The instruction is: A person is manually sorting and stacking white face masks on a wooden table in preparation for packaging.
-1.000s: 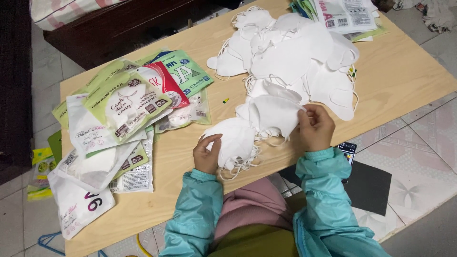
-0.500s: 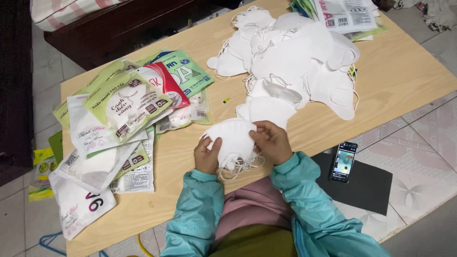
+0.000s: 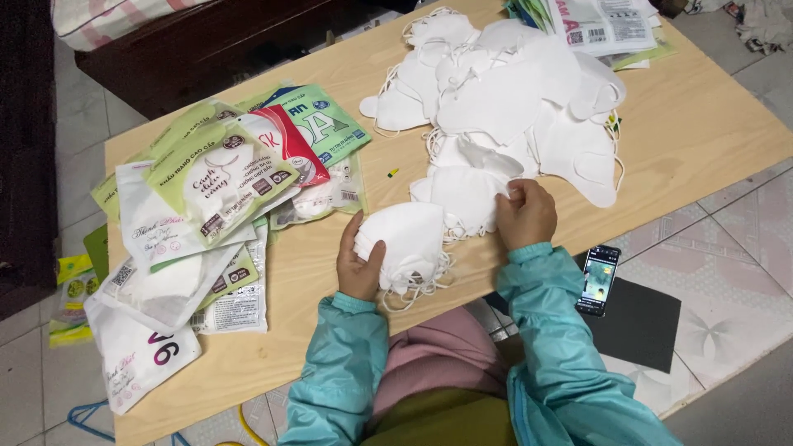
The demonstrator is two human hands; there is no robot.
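**Both hands on white masks at the near edge of the bench**

Head view, the only one:

- My left hand (image 3: pixel 361 268) is curled around a small stack of folded white masks (image 3: pixel 405 248), thumb on top, fingers along the left side. The stack sits at the near edge of the bench (image 3: pixel 710 124), ear loops hanging off towards me.
- My right hand (image 3: pixel 526 216) is closed down narrow, pinching the right edge of a single white mask (image 3: pixel 467 194). That mask lies just far-right of the stack and touches it.
- Behind both, far centre to far right: big loose pile of white masks (image 3: pixel 512 99), overlapping, loops tangled. The single mask sits at its near edge.
- Left half of the bench: a heap of flat packets (image 3: pixel 215 182), green, white and one red, fanned out and overlapping. A few white ones hang over the near-left edge.
- Far right corner: more packets (image 3: pixel 599 25), partly cut off by the frame.
- A small yellow scrap (image 3: pixel 393 173) lies on bare wood between the packet heap and the mask pile.
- Off the bench, right of my right sleeve: phone (image 3: pixel 599 279), screen lit, lying on a dark mat (image 3: pixel 640 322) on the tiled floor.
- Both sleeves are teal; pink cloth in my lap below the bench edge.
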